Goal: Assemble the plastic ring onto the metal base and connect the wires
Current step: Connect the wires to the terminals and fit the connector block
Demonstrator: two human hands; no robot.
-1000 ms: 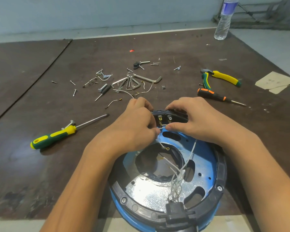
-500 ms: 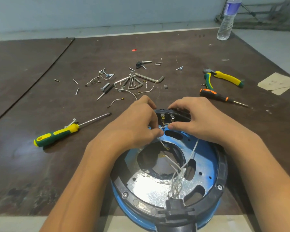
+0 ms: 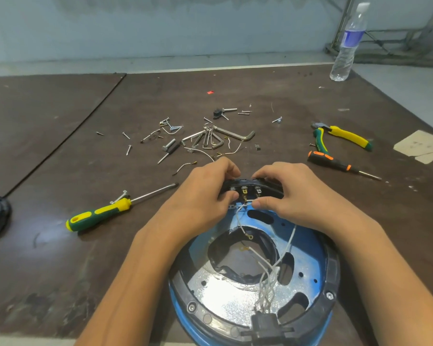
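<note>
A blue metal base (image 3: 225, 293) with a shiny inner plate lies at the table's near edge, and a black plastic ring (image 3: 334, 275) sits around its rim. White wires (image 3: 267, 278) run from a black plug at the near rim toward a black terminal block (image 3: 250, 189) at the far rim. My left hand (image 3: 205, 196) grips the left end of that block with curled fingers. My right hand (image 3: 295, 193) holds the block's right end, its thumb pressing a white wire end at a brass terminal.
A green-yellow screwdriver (image 3: 103, 213) lies to the left. Loose screws and hex keys (image 3: 208, 138) are scattered behind the hands. Green-yellow pliers (image 3: 342, 136) and an orange-black screwdriver (image 3: 335, 164) lie to the right. A water bottle (image 3: 347, 43) stands at the far right corner.
Both hands stayed at the terminal block. The left thumb and fingers shifted up onto the block, and the wire end moved up to the middle terminal.
</note>
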